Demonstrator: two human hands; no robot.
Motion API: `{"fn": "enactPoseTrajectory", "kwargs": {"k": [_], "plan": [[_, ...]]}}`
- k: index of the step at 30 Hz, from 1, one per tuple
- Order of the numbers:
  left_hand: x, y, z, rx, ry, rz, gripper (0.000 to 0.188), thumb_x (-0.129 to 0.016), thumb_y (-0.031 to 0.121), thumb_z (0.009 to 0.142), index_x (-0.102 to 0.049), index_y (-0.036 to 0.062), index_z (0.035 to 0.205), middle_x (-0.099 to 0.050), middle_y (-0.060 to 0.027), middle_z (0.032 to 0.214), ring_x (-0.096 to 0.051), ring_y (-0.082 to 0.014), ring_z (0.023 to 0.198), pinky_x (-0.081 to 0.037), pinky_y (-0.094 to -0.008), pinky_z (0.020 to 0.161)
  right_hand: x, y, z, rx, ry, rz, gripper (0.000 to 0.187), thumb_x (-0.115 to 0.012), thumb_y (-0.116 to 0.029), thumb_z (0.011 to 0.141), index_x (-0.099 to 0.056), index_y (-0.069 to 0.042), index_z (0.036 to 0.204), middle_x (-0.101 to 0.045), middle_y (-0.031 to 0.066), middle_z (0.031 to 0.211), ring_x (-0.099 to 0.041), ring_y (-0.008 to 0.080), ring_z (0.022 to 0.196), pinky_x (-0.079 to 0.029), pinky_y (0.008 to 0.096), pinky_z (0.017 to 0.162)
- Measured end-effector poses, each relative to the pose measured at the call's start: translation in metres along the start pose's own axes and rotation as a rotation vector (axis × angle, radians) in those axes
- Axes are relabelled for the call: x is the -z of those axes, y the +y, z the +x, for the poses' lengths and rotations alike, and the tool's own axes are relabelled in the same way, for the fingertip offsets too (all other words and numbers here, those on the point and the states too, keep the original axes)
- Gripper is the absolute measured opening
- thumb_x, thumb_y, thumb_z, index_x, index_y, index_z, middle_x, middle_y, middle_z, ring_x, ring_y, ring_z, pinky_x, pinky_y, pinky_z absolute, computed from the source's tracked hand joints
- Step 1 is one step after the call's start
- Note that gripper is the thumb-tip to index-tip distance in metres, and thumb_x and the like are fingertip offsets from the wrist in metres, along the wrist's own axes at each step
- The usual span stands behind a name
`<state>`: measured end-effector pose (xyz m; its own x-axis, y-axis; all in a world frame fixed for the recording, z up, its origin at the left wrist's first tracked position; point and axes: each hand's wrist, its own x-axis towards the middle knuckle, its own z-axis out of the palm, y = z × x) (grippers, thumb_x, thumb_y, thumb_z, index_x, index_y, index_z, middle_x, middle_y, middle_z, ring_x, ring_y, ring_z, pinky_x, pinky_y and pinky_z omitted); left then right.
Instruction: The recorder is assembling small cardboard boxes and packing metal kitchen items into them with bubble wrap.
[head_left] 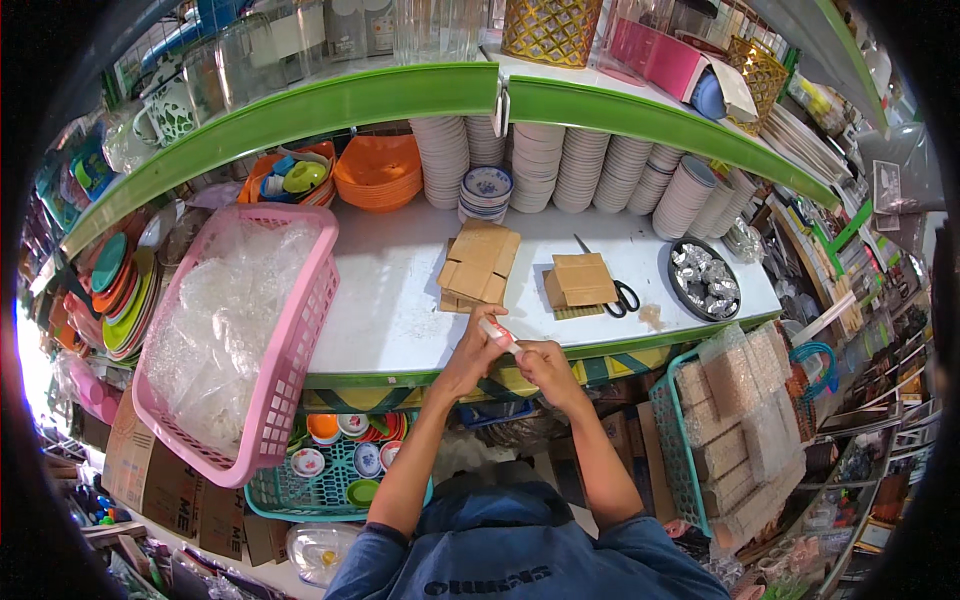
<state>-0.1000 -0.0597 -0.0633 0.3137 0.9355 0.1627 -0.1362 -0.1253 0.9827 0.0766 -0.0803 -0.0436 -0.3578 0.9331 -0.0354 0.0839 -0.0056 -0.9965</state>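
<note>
Just in front of the shelf edge, my left hand (pixel 468 356) is closed around a small white, narrow item with red marks (pixel 498 334); its exact kind is unclear. The fingers of my right hand (pixel 549 376) are closed at the item's lower end. Beyond my left hand lie folded pieces of brown cardboard (pixel 482 260). To their right stands a small open cardboard box (pixel 580 281). Black-handled scissors (pixel 627 299) lie partly hidden behind that box, one blade tip showing past its far side.
A pink basket (pixel 325 250) of clear plastic wrap stands left. Stacked white bowls (pixel 583 165) and orange bowls (pixel 378 170) line the back. Foil-wrapped pieces fill a dark round tray (pixel 738 300) at right. Bubble-wrapped packs sit in a teal basket (pixel 680 450) below.
</note>
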Motion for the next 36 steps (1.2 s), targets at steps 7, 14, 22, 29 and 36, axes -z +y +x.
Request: {"fn": "enactPoseTrajectory", "kwargs": {"k": [7, 14, 22, 29, 36], "plan": [[0.010, -0.011, 0.001, 0.098, -0.010, -0.401, 0.045, -0.053, 0.036, 0.097, -0.037, 0.0125, 0.131, -0.051, -0.0011, 0.091, -0.047, -0.0083, 0.058, -0.039, -0.0244, 0.046, -0.014, -0.024, -0.003, -0.015, -0.011, 0.038, 0.026, -0.054, -0.019, 0.092, -0.057, 0.001, 0.075, -0.040, -0.0039, 0.062, -0.034, 0.0054, 0.058, -0.028, 0.0274, 0.050], [0.005, 0.001, -0.001, 0.010, -0.038, 0.014, 0.046, -0.044, 0.043, 0.099, -0.036, 0.0109, 0.130, -0.056, -0.0024, 0.090, -0.046, -0.0084, 0.054, -0.037, -0.0228, 0.041, -0.007, -0.013, -0.002, 0.041, -0.034, -0.235, 0.023, -0.054, -0.018, 0.090, -0.055, 0.002, 0.078, -0.044, -0.0002, 0.064, -0.040, 0.0085, 0.061, -0.033, 0.0287, 0.054], [0.012, -0.001, -0.002, 0.118, -0.061, -0.465, 0.043, -0.047, 0.040, 0.098, -0.038, 0.0102, 0.127, -0.057, -0.0041, 0.087, -0.048, -0.0089, 0.052, -0.037, -0.0227, 0.039, -0.014, -0.025, -0.006, 0.029, -0.077, -0.057, 0.024, -0.052, -0.018, 0.088, -0.055, 0.003, 0.078, -0.047, 0.0009, 0.066, -0.041, 0.0095, 0.063, -0.034, 0.0290, 0.056], [0.009, -0.003, -0.002, -0.037, -0.059, -0.054, 0.045, -0.045, 0.045, 0.099, -0.039, 0.0103, 0.127, -0.055, -0.0031, 0.086, -0.045, -0.0092, 0.050, -0.036, -0.0232, 0.037, -0.007, -0.014, -0.003, 0.044, -0.042, -0.130, 0.023, -0.051, -0.016, 0.088, -0.056, 0.004, 0.079, -0.047, -0.0004, 0.068, -0.041, 0.0084, 0.064, -0.034, 0.0271, 0.056], [0.007, 0.002, -0.001, 0.119, 0.023, -0.464, 0.040, -0.048, 0.038, 0.098, -0.039, 0.0103, 0.125, -0.051, -0.0033, 0.080, -0.041, -0.0087, 0.046, -0.031, -0.0234, 0.036, -0.009, -0.018, -0.004, 0.075, -0.144, 0.020, 0.021, -0.049, -0.015, 0.088, -0.055, 0.005, 0.082, -0.048, 0.0007, 0.071, -0.040, 0.0086, 0.063, -0.033, 0.0273, 0.055]]}}
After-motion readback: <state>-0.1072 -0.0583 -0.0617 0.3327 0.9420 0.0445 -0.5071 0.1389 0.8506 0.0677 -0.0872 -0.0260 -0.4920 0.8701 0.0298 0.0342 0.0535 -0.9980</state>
